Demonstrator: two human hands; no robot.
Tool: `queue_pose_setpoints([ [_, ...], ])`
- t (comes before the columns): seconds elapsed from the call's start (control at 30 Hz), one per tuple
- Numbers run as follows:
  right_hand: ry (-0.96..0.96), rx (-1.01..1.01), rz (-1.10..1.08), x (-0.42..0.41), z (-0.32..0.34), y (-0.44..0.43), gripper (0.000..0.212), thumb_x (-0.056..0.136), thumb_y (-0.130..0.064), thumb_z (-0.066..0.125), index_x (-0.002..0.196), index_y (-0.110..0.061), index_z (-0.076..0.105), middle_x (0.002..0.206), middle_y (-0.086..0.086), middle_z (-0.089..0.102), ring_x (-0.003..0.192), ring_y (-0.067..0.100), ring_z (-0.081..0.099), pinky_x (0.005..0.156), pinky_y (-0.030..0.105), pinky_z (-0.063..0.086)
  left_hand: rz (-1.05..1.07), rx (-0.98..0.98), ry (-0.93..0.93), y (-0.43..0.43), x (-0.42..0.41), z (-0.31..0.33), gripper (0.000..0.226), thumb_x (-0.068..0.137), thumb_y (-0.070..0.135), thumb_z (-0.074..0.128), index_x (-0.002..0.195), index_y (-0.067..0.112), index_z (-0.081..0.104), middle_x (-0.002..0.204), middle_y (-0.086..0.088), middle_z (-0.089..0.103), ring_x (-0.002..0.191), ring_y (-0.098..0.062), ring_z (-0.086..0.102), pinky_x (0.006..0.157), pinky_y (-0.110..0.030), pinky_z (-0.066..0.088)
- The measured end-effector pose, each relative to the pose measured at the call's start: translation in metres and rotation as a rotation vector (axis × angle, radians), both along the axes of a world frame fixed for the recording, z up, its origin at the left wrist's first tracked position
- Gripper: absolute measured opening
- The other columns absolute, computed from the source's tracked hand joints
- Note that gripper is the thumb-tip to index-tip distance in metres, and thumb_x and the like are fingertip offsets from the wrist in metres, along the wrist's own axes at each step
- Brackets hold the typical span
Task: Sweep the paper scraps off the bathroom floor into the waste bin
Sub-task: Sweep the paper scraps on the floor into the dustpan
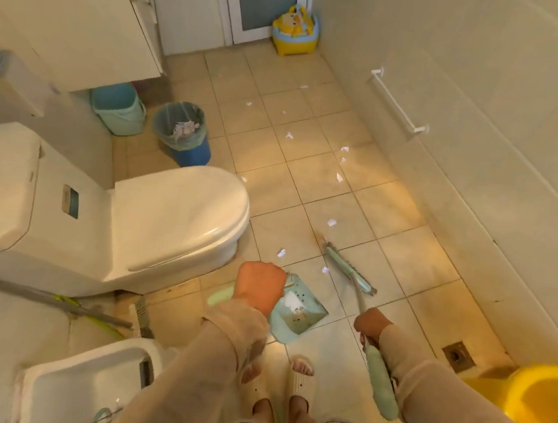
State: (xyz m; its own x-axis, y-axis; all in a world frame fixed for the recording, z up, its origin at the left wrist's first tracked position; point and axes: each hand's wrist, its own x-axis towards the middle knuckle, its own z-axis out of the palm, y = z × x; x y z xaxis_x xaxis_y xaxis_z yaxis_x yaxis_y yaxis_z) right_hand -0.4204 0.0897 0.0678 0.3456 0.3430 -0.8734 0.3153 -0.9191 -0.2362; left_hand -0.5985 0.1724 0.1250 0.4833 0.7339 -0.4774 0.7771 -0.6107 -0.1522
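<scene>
My left hand [258,286] has its grip clamped on the dustpan [298,311], right hand [371,324] on the broom [350,270], scraps [331,222] strewn ahead, waste bin [184,134] beyond the toilet [174,214] — short low strokes, pan lip flat.

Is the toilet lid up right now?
No, the toilet lid lies shut, flat over the bowl, left of the dustpan.

beige tiled floor [311,187] carries scattered paper scraps [332,222], a waste bin [183,134] and dustpan [298,311].
</scene>
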Motion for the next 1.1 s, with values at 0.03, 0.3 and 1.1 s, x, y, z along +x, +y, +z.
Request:
queue_pose_setpoints([
  [0.03, 0.007, -0.020, 0.026, 0.000, -0.003, -0.003, 0.032, 0.096, 0.001, 0.032, 0.067, -0.001, 0.044, 0.066, 0.016, 0.050, 0.056, 0.021, 0.049, 0.041, 0.020, 0.042, 0.004, 0.000, -0.003, -0.002, 0.000, -0.001, 0.025, 0.098, 0.021, 0.046, 0.114, 0.010, 0.061, 0.118, -0.007, 0.066, 0.111, -0.027, 0.061, 0.087, -0.032, 0.047],
  [0.3, 0.016, -0.195, 0.358, -0.009, -0.011, -0.050, 0.039, 0.090, -0.002, 0.044, 0.128, 0.008, 0.052, 0.091, 0.005, 0.054, 0.050, 0.009, 0.043, 0.029, 0.005, 0.037, 0.000, 0.030, 0.033, 0.005, 0.001, 0.002, 0.027, 0.099, 0.024, 0.045, 0.114, 0.009, 0.061, 0.118, -0.008, 0.066, 0.110, -0.026, 0.062, 0.087, -0.030, 0.048],
  [1.1, 0.133, -0.125, 0.027, 0.004, 0.027, 0.023, 0.037, 0.090, 0.004, 0.031, 0.055, -0.007, 0.036, 0.020, 0.003, 0.035, 0.015, 0.011, 0.034, 0.033, 0.007, 0.031, 0.329, 0.126, -0.028, 0.028, -0.071, -0.002, 0.025, 0.092, 0.029, 0.056, 0.109, 0.013, 0.063, 0.111, -0.007, 0.069, 0.103, -0.027, 0.065, 0.082, -0.031, 0.051],
])
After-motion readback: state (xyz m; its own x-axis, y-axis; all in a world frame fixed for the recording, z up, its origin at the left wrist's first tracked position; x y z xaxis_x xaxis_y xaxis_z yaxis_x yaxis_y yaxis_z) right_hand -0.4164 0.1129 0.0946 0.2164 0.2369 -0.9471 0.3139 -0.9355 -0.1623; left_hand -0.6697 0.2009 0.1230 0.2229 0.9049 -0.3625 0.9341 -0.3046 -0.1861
